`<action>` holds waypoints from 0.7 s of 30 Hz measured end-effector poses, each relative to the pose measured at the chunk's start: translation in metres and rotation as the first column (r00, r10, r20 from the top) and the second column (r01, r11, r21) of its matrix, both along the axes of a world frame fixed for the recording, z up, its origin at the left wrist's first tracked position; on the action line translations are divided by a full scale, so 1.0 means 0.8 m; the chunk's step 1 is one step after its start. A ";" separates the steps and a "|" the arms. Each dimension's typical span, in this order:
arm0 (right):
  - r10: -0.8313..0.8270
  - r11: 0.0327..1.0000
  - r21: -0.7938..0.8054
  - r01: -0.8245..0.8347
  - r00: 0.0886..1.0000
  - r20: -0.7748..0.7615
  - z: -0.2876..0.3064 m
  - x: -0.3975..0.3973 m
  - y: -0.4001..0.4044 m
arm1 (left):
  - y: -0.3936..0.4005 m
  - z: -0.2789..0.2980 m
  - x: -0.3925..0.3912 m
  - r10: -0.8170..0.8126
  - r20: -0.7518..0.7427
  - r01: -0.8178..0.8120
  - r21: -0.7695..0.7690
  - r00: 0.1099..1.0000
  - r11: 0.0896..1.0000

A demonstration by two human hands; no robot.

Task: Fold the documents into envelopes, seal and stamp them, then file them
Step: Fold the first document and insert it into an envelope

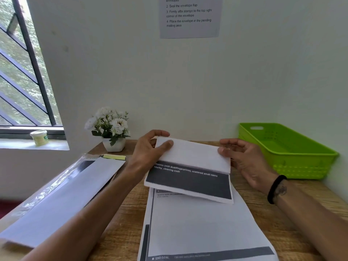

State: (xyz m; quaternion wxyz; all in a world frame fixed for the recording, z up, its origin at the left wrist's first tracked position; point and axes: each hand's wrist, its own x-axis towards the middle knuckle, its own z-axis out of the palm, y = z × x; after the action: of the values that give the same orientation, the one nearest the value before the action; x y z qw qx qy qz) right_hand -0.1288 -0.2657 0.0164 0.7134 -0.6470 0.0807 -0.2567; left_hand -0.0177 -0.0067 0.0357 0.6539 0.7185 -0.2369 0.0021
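White paper fills the middle of what I see. I count two hands. The left hand (150, 147) pinches the top left corner of one folded document (190, 168), thumb on top and fingers curled behind it. The right hand (244, 162) holds the right edge of the same document, fingers curled round it. The document is lifted just above the wooden table (263, 210), with its top part folded down over a dark band of print.

Under it lies a pile of flat sheets (197, 223); I cannot tell how many. On the left lies one pack of white envelopes (62, 200) in clear wrap. One green basket (301, 162) sits on the right by the wall. One pot of white flowers (111, 129) stands at the back. One small tub (39, 137) sits on the window sill. One printed notice (189, 16) hangs on the wall.
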 end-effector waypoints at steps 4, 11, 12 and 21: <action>-0.074 0.965 -0.251 0.080 0.997 0.034 0.005 -0.004 0.007 | -0.003 0.004 -0.009 0.030 0.171 -0.035 0.027 0.985 0.999; -0.210 0.549 -0.778 0.307 0.951 0.226 0.024 -0.016 0.028 | -0.008 0.007 -0.019 0.041 0.692 -0.250 0.205 0.721 0.946; -0.205 0.418 -0.839 0.347 0.936 0.285 0.022 -0.017 0.032 | -0.008 0.005 -0.020 0.005 0.752 -0.283 0.241 0.659 0.928; -0.048 0.173 -0.943 0.284 0.959 0.280 -0.002 -0.015 0.062 | -0.027 -0.019 -0.037 -0.242 0.830 -0.285 0.423 0.503 0.860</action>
State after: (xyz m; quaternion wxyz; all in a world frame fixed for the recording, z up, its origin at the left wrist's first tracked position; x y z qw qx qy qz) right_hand -0.1406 -0.2160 0.0147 0.1119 -0.9112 -0.0970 -0.3843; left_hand -0.0473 -0.0285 0.0204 0.2319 0.7681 -0.5125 0.3059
